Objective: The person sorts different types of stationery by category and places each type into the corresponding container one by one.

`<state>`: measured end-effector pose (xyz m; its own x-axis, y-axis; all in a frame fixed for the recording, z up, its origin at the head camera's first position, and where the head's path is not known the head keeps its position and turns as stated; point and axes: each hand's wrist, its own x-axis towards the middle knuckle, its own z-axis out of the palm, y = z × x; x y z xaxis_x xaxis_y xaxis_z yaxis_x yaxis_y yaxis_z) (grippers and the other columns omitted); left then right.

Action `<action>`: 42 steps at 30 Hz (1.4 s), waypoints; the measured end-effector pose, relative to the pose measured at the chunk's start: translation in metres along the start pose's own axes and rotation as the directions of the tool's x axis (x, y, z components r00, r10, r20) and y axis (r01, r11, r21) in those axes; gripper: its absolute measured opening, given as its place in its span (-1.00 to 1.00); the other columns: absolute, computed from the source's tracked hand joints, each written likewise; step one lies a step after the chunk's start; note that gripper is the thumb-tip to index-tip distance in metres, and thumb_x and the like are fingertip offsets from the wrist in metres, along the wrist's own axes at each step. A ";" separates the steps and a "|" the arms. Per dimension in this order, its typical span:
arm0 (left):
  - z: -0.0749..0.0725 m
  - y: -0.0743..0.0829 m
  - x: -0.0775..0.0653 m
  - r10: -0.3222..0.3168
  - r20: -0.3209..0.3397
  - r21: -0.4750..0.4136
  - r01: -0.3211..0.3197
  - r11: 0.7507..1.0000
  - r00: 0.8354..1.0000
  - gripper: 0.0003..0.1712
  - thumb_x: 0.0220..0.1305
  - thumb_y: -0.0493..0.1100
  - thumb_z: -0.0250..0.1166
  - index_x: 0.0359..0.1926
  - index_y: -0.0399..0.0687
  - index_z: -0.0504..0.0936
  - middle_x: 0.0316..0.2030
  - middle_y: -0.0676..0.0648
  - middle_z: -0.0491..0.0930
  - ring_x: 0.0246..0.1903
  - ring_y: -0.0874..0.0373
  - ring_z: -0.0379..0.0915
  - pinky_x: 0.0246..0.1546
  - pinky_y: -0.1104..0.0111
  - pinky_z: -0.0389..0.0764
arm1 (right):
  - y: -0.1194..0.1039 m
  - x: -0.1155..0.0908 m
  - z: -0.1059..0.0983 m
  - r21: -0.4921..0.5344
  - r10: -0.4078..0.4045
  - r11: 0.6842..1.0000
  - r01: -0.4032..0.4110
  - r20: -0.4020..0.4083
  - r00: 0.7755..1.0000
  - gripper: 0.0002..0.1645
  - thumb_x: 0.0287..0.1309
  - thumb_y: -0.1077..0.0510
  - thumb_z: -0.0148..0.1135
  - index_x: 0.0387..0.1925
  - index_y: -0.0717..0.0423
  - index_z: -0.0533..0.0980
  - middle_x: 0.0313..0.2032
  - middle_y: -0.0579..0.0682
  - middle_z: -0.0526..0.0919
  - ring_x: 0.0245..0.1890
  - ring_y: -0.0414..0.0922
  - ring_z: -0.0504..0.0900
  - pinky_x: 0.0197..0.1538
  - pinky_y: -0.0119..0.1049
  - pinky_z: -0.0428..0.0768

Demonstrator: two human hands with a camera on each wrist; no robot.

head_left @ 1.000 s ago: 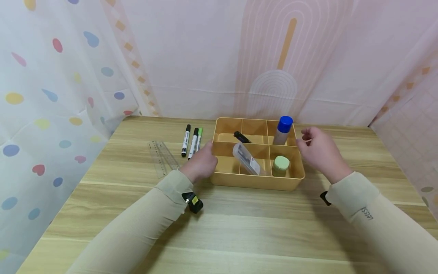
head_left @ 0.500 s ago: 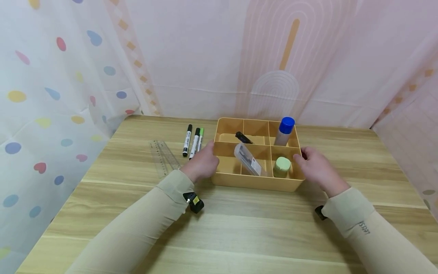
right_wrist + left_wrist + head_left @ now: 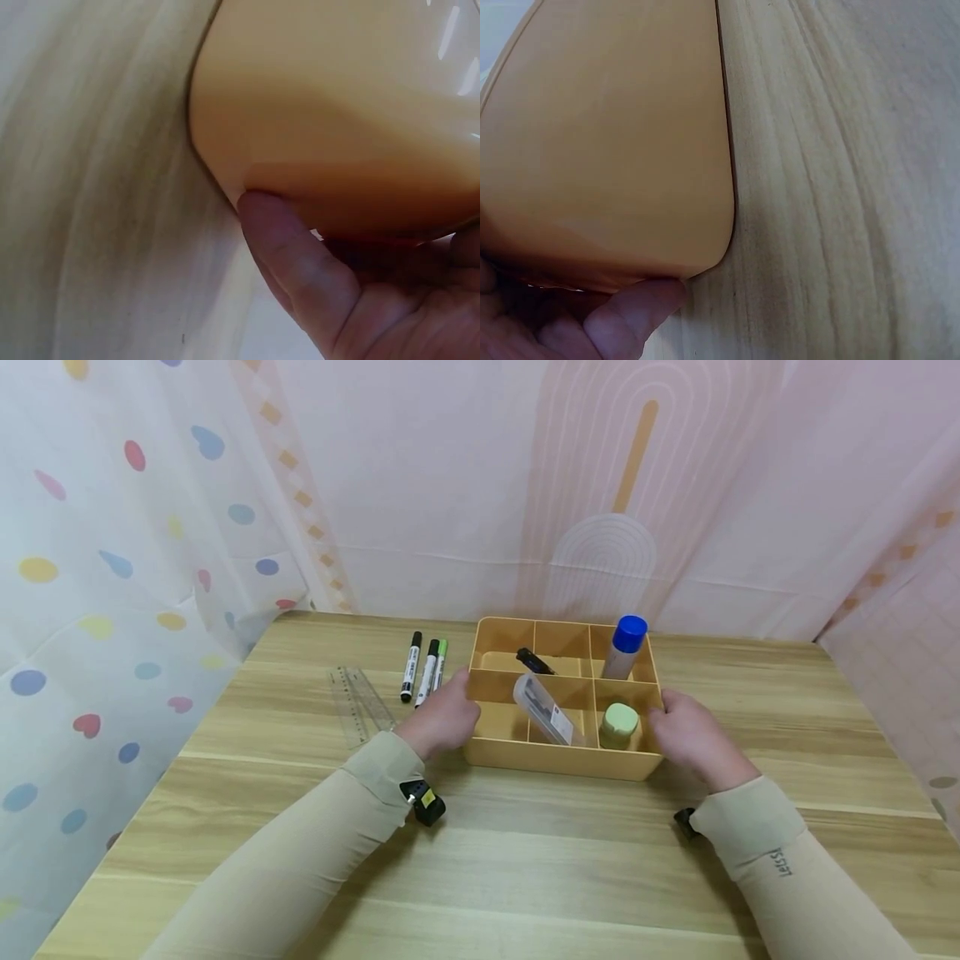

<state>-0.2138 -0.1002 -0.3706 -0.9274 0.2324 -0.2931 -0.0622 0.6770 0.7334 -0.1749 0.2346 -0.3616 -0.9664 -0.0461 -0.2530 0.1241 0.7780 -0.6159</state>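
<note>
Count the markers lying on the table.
3, left of the box: a black-capped marker leftmost, a second black-capped marker in the middle, a green-capped marker rightmost. The left hand could hide more.

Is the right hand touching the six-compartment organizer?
Touching: the right wrist view shows the right hand with a fingertip against the outside of the six-compartment organizer.

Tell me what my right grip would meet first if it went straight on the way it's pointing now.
The right end of the tan organizer: your right grip is touching it now. What it would meet next beyond that is unclear, since depth is hard to judge.
</note>
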 end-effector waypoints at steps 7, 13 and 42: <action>0.000 -0.003 0.002 0.010 -0.008 0.002 -0.010 1.000 1.000 -0.23 0.51 -0.21 -0.09 0.67 -0.01 -0.01 0.54 -0.19 0.33 0.34 -0.09 0.38 0.28 -0.02 0.47 | -0.003 -0.001 -0.001 -0.024 -0.001 1.000 0.001 0.009 1.000 -0.40 0.57 0.11 -0.30 0.37 0.42 0.35 -0.12 0.24 0.59 -0.21 0.08 0.53 -0.30 -0.20 0.46; -0.004 -0.004 -0.001 0.026 0.000 0.024 -0.026 0.999 1.000 -0.28 0.56 -0.12 -0.07 0.66 0.00 0.06 0.51 -0.19 0.39 0.26 -0.10 0.47 0.22 -0.06 0.52 | -0.003 0.000 -0.001 -0.038 0.002 0.999 -0.002 0.018 1.000 -0.39 0.57 0.11 -0.32 0.39 0.43 0.33 0.14 0.36 0.57 -0.03 0.17 0.53 -0.04 -0.02 0.56; -0.111 -0.080 -0.026 -0.162 -0.131 0.543 0.208 0.814 0.978 -0.57 0.47 0.13 0.15 -0.35 -0.08 0.70 -0.29 -0.16 0.68 -0.40 0.01 0.52 -0.36 0.15 0.60 | 0.002 0.000 -0.003 -0.049 -0.003 0.999 0.005 0.042 0.999 -0.33 0.58 0.10 -0.34 0.50 0.44 0.19 0.18 0.40 0.49 0.02 0.23 0.47 -0.03 0.01 0.52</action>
<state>-0.2253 -0.2381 -0.3540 -0.9451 0.0263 -0.3257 -0.0427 0.9783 0.2029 -0.1757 0.2376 -0.3604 -0.9565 -0.0750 -0.2820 0.1076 0.8077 -0.5797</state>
